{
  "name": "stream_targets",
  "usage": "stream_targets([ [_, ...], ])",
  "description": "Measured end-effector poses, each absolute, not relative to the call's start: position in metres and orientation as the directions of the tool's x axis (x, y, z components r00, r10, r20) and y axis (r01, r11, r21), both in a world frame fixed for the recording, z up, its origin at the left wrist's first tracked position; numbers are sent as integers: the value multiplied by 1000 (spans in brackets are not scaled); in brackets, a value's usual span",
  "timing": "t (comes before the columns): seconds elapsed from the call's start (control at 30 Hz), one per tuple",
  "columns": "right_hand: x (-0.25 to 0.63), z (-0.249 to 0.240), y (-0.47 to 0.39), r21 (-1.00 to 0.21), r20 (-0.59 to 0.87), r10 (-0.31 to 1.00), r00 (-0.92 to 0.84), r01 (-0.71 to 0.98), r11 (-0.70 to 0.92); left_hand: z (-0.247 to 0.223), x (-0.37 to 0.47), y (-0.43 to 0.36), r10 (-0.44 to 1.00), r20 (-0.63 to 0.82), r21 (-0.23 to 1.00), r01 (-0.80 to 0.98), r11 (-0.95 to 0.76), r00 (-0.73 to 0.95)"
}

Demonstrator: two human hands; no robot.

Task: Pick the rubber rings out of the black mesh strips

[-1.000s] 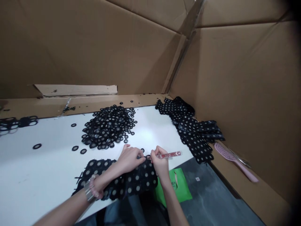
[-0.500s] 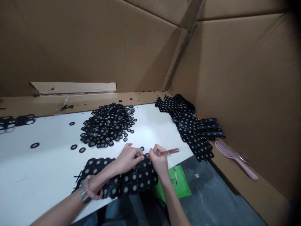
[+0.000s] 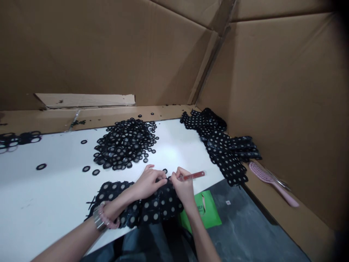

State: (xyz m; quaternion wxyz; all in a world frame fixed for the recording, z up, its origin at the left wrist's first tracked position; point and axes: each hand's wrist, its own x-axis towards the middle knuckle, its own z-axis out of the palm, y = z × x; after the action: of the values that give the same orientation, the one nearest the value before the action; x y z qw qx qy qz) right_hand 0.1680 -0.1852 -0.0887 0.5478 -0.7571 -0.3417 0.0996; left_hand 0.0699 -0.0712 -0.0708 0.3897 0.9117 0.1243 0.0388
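Note:
A black piece point(image 3: 145, 217) with rows of pale round dots lies across the near table edge. My left hand point(image 3: 148, 183) rests over its far edge, thumb and fingers pinched on that edge; the fingertips are partly hidden. In my right hand point(image 3: 184, 185) is a slim tool with a red, see-through handle point(image 3: 197, 175), pointing up to the right. Its working tip is hidden at the piece's edge, close to my left fingertips. Just beyond my fingers sits a loose black ring with a pale centre point(image 3: 165, 171).
A heap of black rings point(image 3: 125, 143) lies on the white table point(image 3: 62, 193), with several strays to its left. Finished-looking dotted strips point(image 3: 225, 153) drape over the right edge. A pink hairbrush point(image 3: 272, 182) lies on cardboard at right; a green bag point(image 3: 208, 211) sits below. Cardboard walls point(image 3: 109, 47) surround the table.
The red-handled tool and my right hand have shifted slightly to the left. My left hand keeps its place on the dotted piece.

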Motion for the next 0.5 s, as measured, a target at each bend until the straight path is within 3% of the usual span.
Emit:
stream_targets([
  [0.23, 165, -91, -185, -791, 338, 650, 681, 580, -196, -74, 70, -70, 220, -23, 781, 155, -605, 975],
  [0.3, 168, -90, -185, -890, 252, 644, 722, 435, -139, -71, 70, -70, 234, -27, 750, 175, -638, 972],
  [0.37, 172, -89, -186, -983, 121, 630, 767, 183, -34, -66, 70, -71, 249, -11, 680, 189, -708, 969],
  [0.43, 175, -90, -186, -995, 23, 596, 802, -37, 88, -59, 69, -72, 241, 9, 585, 190, -789, 970],
  [0.5, 177, -90, -187, -972, -12, 536, 844, -136, 193, -52, 68, -73, 233, 19, 483, 195, -854, 972],
])
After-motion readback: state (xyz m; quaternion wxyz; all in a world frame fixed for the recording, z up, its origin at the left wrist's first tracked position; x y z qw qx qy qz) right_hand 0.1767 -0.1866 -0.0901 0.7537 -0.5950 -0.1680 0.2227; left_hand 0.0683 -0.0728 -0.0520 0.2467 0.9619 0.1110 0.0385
